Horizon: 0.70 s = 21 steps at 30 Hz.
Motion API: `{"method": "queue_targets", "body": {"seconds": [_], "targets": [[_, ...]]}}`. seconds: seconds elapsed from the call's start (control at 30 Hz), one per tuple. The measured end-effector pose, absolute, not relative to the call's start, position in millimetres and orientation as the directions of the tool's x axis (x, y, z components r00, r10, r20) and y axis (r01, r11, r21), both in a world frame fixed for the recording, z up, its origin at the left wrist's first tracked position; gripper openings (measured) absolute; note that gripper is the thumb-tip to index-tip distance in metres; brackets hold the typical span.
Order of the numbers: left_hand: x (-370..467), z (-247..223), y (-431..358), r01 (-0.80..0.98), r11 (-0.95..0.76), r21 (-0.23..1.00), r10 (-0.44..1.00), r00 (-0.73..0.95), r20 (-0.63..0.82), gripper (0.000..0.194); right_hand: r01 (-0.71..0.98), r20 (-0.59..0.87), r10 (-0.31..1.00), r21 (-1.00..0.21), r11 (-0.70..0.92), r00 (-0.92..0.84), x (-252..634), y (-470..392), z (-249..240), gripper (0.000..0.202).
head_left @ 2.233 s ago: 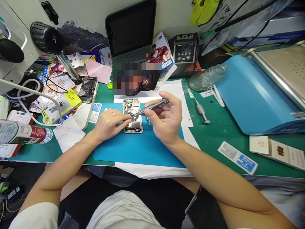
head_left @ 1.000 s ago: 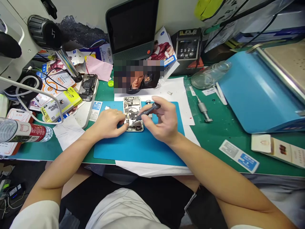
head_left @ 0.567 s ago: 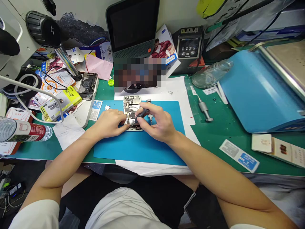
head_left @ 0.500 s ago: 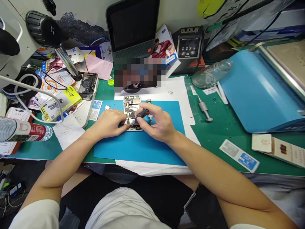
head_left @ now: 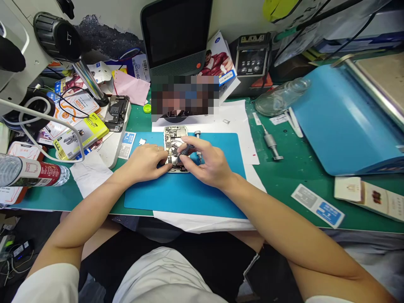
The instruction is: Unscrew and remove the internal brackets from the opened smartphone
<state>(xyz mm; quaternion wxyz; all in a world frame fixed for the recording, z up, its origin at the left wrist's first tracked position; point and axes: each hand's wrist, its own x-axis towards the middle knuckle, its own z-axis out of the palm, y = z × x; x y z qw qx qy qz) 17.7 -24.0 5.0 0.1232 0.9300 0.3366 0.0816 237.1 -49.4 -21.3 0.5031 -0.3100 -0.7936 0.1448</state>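
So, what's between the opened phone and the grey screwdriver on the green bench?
Head view: the right hand, a second screwdriver, blue mat, then white paper.

Opened smartphone [head_left: 176, 134]: lower part partly covered by the right hand [head_left: 211, 165]; lower left edge covered by the left hand [head_left: 145, 163], grip unclear. Dark slim tool [head_left: 186, 150], in right hand: handle mostly behind fingers; tip too small to tell. Grey screwdriver [head_left: 198, 134]: middle partly hidden by right hand. Printed picture [head_left: 184, 97]: pixelated. Plastic bottle [head_left: 31, 171]: cut off, left edge. Smart display [head_left: 176, 35]: top cut off. Cigarette pack [head_left: 385, 201]: cut off, right edge. Small metal piece [head_left: 226, 121]: detail too small.
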Motion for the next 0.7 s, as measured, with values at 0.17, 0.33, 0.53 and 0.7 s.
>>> {"method": "queue_targets", "body": {"seconds": [0.17,0.33,0.53,0.7], "targets": [[17.7,4.9,-23.2,0.603,-0.744,0.288,0.643,0.763,0.066,0.021,0.375,0.710,0.629,-0.515,0.771,-0.317,237.7,-49.1,-20.9,0.054],[16.7,4.4,-22.7,0.600,-0.746,0.288,0.641,0.765,0.067,0.024,0.389,0.733,0.587,-0.458,0.799,-0.343,238.6,-47.6,-20.2,0.055],[16.1,3.9,-22.6,0.585,-0.749,0.311,0.633,0.770,0.076,0.024,0.342,0.728,0.569,-0.461,0.819,-0.381,242.0,-48.5,-19.5,0.062],[16.1,3.1,-22.7,0.580,-0.752,0.313,0.629,0.773,0.081,0.024,0.332,0.742,0.535,-0.426,0.841,-0.404,243.8,-46.7,-20.6,0.063]]}}
